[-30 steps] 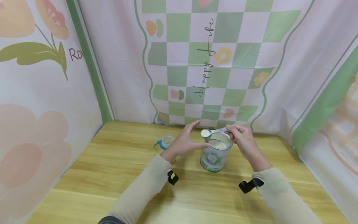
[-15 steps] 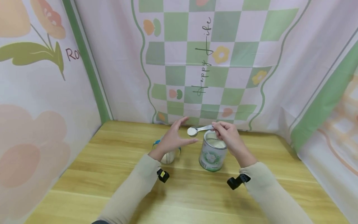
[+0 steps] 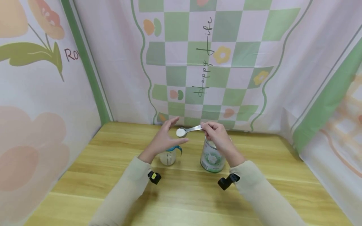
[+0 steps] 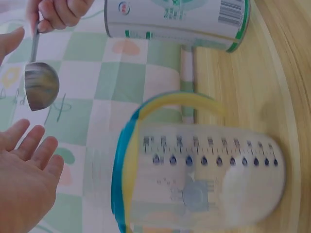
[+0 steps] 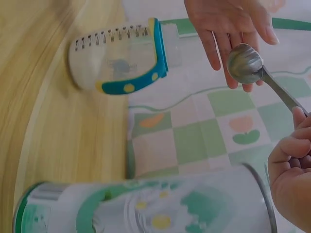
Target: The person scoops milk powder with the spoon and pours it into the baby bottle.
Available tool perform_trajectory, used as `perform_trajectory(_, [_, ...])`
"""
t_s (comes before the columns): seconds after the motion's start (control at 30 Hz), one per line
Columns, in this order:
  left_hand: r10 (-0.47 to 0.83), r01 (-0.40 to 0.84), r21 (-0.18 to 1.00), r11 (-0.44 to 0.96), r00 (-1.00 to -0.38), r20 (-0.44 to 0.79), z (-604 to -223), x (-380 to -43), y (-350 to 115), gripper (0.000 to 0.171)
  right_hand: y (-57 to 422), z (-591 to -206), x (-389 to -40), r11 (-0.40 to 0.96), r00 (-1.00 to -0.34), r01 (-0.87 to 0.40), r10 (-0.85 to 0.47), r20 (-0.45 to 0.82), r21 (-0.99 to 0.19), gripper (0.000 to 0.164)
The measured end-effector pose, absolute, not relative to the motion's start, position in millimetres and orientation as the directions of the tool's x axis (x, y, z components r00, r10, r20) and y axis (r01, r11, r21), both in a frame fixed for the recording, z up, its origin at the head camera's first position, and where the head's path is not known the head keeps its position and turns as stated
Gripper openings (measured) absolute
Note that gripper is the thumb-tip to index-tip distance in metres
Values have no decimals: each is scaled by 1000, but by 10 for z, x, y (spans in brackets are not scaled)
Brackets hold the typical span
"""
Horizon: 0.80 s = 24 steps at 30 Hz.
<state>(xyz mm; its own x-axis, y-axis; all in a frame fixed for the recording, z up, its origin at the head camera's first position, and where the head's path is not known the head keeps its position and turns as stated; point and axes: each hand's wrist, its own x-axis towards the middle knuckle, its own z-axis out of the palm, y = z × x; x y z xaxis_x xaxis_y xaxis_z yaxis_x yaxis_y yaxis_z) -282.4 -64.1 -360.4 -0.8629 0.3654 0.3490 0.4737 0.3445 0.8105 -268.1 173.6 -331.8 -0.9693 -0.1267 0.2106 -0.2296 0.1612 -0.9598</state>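
My right hand (image 3: 218, 136) pinches the handle of a metal measuring spoon (image 3: 181, 132) heaped with white powder. The spoon is held level above the table, its bowl between the thumb and fingers of my left hand (image 3: 164, 138). That left hand is spread and holds nothing. Below it stands a clear baby bottle (image 4: 204, 174) with a blue collar and curved handles, printed measuring marks and white powder at its bottom. In the head view my left hand hides part of the bottle. Under my right hand stands an uncovered milk powder can (image 3: 212, 157), its top partly covered by that hand.
Both bottle and can stand upright on a wood-grain table (image 3: 181, 197), the can to the right. A printed checkered curtain (image 3: 198, 62) hangs right behind the table's back edge. Both wrists wear small black cameras.
My right hand has carried the filled spoon leftward from over the can toward the bottle. My left hand has shifted left too, staying spread around the spoon's bowl.
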Motion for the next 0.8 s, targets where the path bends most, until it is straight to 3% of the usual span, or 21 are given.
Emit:
perform_trajectory(0.6, [321, 345, 842, 415, -922, 219, -3928, -2804, -1067, 95, 1435, -3387, -2693, 227, -973, -217, -127, 192, -949, 36])
perform_trajectory(0.8, [313, 301, 851, 430, -934, 172, -4087, -2822, -1093, 91, 1368, -3427, -2692, 309, -961, -274, -135, 243, -911, 36])
